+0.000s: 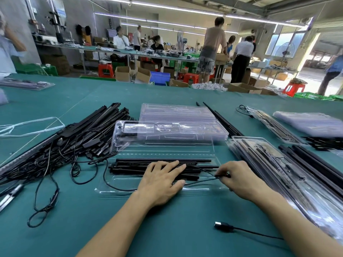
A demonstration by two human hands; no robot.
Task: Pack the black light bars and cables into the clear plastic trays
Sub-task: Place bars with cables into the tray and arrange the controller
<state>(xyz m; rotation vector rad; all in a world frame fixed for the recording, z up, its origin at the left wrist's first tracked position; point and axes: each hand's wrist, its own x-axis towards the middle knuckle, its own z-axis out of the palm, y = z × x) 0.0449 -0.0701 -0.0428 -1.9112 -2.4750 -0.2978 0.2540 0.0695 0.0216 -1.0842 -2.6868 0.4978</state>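
Note:
A clear plastic tray [118, 190] lies open on the green table in front of me, its lid [163, 138] folded back. Black light bars [130, 165] lie side by side in the tray. My left hand [161, 179] presses flat on the bars with straight fingers. My right hand [241, 178] pinches a thin black cable [200, 180] at the tray's right end. The cable loops out over the tray's left side. A black USB plug [223, 226] on a cable lies on the table near my right forearm.
A heap of loose light bars and tangled cables [74, 141] covers the left. Empty clear trays [176, 115] are stacked behind. Packed trays [274, 164] and more bars [315, 164] lie to the right. Several people work at benches beyond the table.

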